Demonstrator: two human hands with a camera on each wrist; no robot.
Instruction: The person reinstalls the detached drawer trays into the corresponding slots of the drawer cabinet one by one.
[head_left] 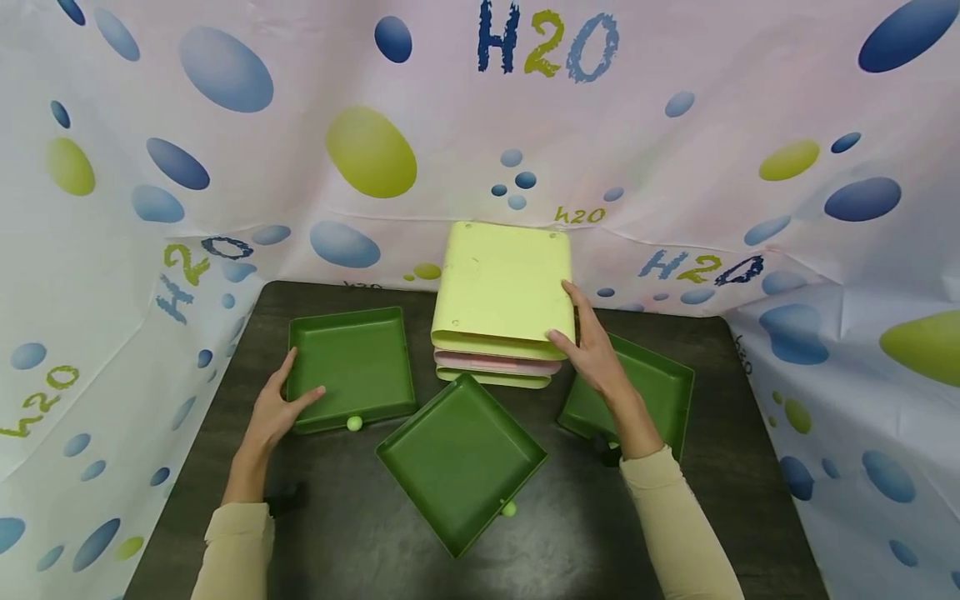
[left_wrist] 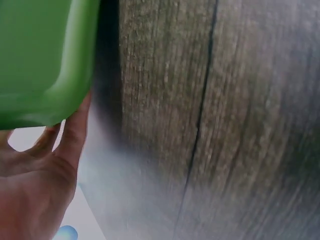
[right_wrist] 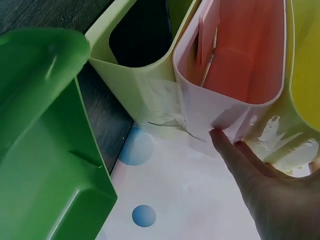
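Observation:
A stack of open-fronted drawer casings stands at the back of the table, with a yellow casing (head_left: pixel 510 283) over a pink one (head_left: pixel 498 363) and a pale yellow-green one (head_left: pixel 498 379). My right hand (head_left: pixel 596 350) touches the stack's right side, its thumb at the yellow casing's front edge. Extended fingers reach the pink casing's outer wall in the right wrist view. At the left, my left hand (head_left: pixel 273 408) holds the near-left corner of a shallow green drawer (head_left: pixel 352 358), with fingers along the outer side and thumb over the front edge.
A second green drawer (head_left: pixel 461 467) lies turned cornerwise in the middle, a light green knob (head_left: pixel 508 508) on its side. Another green drawer (head_left: pixel 660 387) lies askew at the right, partly under my forearm. A patterned cloth (head_left: pixel 675 167) rises behind the dark table (head_left: pixel 352 525).

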